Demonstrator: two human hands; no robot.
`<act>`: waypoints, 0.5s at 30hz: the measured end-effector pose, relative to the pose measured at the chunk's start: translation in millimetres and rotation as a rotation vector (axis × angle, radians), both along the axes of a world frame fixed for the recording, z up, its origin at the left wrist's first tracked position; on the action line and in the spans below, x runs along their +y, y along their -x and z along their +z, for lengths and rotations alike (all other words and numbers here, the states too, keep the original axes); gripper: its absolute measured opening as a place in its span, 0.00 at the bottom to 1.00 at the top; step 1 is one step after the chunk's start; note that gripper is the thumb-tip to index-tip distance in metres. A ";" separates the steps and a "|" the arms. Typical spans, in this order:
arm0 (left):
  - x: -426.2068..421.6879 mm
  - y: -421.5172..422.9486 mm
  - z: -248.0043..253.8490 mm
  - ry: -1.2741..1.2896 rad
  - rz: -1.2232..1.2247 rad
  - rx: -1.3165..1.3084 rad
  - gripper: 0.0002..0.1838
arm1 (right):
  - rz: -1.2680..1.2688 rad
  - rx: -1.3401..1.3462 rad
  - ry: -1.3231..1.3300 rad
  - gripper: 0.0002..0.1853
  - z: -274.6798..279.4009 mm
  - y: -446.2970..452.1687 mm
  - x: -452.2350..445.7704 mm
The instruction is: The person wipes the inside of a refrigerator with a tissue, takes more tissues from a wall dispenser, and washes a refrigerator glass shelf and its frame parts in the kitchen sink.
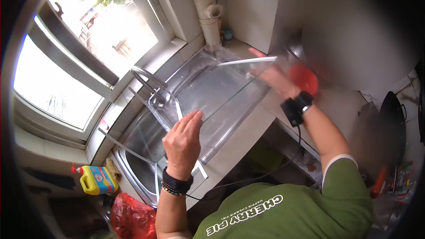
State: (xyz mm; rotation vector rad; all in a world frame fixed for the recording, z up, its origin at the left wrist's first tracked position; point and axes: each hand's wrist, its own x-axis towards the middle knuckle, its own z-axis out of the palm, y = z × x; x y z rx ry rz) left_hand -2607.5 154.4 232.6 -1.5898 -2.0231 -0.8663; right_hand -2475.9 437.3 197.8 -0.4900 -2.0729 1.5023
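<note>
A clear glass pane (221, 88) with a greenish edge and a white strip along its far side is tilted over the counter by the sink. My left hand (182, 139) is closed on its near corner, fingers bent over the edge. At the far corner is my right hand (275, 79), blurred, with fingers spread against or beside the pane; whether it bears any weight cannot be made out. Under the pane lies a clear plastic-looking tray or cover (214, 144). White-edged strips (128, 148) of another clear panel cross the sink.
A curved metal faucet (144, 74) stands by the window. The steel sink (126, 170) is at left, near a yellow bottle (98, 179) with a red top and a red plastic bag (132, 216). A red bowl (303, 79) sits beyond my right wrist; a white pipe (206, 13) rises behind.
</note>
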 end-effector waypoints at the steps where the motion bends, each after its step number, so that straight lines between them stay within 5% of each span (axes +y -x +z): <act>1: -0.5 4.7 3.3 -0.010 -0.002 -0.023 0.10 | 0.021 0.029 -0.157 0.24 -0.5 11.9 8.7; 3: -0.8 12.6 12.7 -0.022 -0.015 -0.072 0.10 | 0.050 0.084 -0.472 0.21 -6.1 35.2 29.9; 6: -9.7 25.3 28.7 -0.065 -0.008 -0.150 0.10 | 0.280 0.315 -0.142 0.14 4.3 71.0 40.9; 8: -22.6 31.6 39.9 -0.083 0.079 -0.195 0.09 | 0.247 0.258 -0.549 0.09 42.8 86.9 34.1; 10: -34.5 38.2 39.2 -0.199 0.113 -0.263 0.08 | 0.377 0.261 -0.240 0.11 80.5 98.5 20.9; 15: -56.7 19.5 43.6 -0.449 0.084 -0.497 0.08 | 0.546 0.306 -0.572 0.14 142.4 148.1 15.0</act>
